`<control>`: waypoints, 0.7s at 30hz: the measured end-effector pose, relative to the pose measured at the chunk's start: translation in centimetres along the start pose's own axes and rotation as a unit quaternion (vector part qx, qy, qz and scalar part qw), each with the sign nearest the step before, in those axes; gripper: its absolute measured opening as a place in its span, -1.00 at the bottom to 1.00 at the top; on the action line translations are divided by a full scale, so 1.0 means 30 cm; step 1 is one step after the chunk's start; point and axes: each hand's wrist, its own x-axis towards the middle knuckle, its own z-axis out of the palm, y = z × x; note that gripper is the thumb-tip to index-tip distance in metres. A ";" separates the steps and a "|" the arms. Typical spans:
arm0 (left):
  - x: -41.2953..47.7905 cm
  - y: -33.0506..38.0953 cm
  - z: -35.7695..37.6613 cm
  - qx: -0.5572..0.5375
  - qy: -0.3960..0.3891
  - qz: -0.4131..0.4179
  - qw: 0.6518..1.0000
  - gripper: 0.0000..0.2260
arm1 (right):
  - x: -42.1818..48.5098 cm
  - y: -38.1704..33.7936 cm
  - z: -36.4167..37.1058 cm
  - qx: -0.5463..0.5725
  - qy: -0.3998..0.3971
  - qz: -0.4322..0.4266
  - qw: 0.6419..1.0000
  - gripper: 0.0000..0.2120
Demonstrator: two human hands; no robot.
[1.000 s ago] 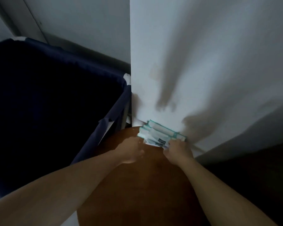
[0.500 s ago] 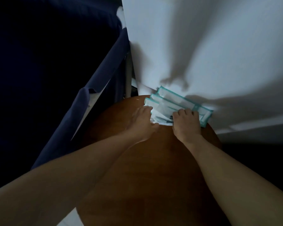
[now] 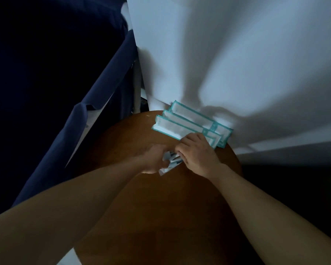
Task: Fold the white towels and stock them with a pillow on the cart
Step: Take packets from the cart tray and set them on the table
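Navy cloth fills the left side: the bag (image 3: pixel 107 88) of what appears to be the cart, its rim running slantwise from the upper middle down to the lower left. A flap of the cloth folds over a pale panel (image 3: pixel 93 121) on its side, and a pale post (image 3: pixel 137 87) stands between the bag and the wall (image 3: pixel 237 54). The bag hangs just beside the table (image 3: pixel 161 207) and its inside is too dark to read.

Three long packets (image 3: pixel 182 123), white with teal edges, lie fanned and overlapping at the far edge of the table, the farthest touching the wall. Nearer, both hands meet over a small bundle of sachets (image 3: pixel 170 162), pale with dark print too blurred to read. The left hand (image 3: pixel 153 159) has its fingers curled round the bundle's lower end. The right hand (image 3: pixel 197 152) pinches the upper end with bent fingers, its knuckles covering the near corner of the closest long packet. Both forearms reach in from the bottom corners and hide much of the tabletop.

The table is round, brown wood with a dull sheen. White wall rises behind it, crossed by soft grey shadows of the arms. A pale skirting (image 3: pixel 294 148) runs along its foot at the right, above a dark floor (image 3: pixel 294 188). Lighting is dim throughout.
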 end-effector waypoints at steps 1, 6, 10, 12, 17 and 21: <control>-0.007 -0.009 0.011 -0.029 -0.001 -0.014 0.999 -0.70 | -0.007 -0.006 0.006 0.014 0.008 0.009 1.000 -0.87; -0.043 -0.063 0.023 -0.199 -0.023 -0.081 0.976 -0.81 | -0.031 -0.032 0.040 0.042 0.006 0.299 0.953 -0.74; -0.071 -0.080 0.005 -0.337 0.010 -0.132 0.932 -0.77 | -0.030 -0.066 0.081 0.185 -0.106 0.600 0.771 -0.51; -0.086 -0.082 -0.004 -0.373 0.025 -0.141 0.917 -0.69 | -0.027 -0.102 0.112 0.233 -0.181 0.621 0.726 -0.28; -0.133 -0.082 -0.012 -0.407 0.054 -0.151 0.899 -0.83 | 0.017 -0.193 0.171 0.152 -0.231 0.584 0.764 -0.36; -0.174 -0.085 -0.020 -0.454 0.080 -0.166 0.872 -0.68 | 0.021 -0.225 0.188 0.158 -0.237 0.570 0.770 -0.65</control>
